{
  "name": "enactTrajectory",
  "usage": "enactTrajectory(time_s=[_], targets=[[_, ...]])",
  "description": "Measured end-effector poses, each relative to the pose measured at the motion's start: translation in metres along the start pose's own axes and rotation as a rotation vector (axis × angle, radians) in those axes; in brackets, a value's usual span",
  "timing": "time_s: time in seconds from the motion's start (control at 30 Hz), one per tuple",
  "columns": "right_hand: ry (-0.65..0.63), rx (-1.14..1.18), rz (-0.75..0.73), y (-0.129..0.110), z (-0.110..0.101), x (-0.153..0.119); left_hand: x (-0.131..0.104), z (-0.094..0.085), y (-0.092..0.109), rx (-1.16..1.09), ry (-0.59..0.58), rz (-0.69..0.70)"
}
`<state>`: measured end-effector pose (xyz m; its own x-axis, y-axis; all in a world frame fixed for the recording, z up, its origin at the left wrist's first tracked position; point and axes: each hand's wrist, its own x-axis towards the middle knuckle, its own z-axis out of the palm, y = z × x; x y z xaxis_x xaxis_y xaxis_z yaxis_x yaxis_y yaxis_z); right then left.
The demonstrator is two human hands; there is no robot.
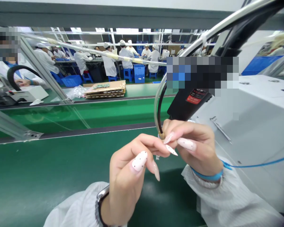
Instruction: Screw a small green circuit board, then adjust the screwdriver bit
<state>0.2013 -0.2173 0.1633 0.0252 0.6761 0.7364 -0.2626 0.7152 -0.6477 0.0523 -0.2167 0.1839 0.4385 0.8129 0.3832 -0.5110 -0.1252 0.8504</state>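
My left hand (pixel 130 170) is raised over the green work surface (pixel 68 170), its thumb apart from the half-bent fingers. Its fingertips meet those of my right hand (pixel 196 142), and nothing shows in its grasp. The right thumb and fingers are pinched together; whatever lies between them is hidden. Right at the pinched fingers, a clear tube (pixel 156 107) and a black tube (pixel 161 108) come down to a brass-coloured fitting (pixel 161 135). A small shiny tip (pixel 157 157) shows below the left fingers. Whether a hand grips the fitting cannot be made out.
A black device (pixel 189 101) with a red label hangs behind my right hand. At right stands a grey-white housing (pixel 255 126); a blue cord (pixel 262 165) runs to my right wrist. Stacked cardboard trays (pixel 106 90) lie beyond the green belt (pixel 104 110). A co-worker sits at far left.
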Motion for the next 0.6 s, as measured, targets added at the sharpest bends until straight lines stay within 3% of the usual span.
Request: enactTrajectory(time_s=[0.6], targets=[[-0.026,0.022,-0.027,0.0025,-0.0006,0.0004,0.002,0.0017,0.0001,-0.029,0.015,0.011]])
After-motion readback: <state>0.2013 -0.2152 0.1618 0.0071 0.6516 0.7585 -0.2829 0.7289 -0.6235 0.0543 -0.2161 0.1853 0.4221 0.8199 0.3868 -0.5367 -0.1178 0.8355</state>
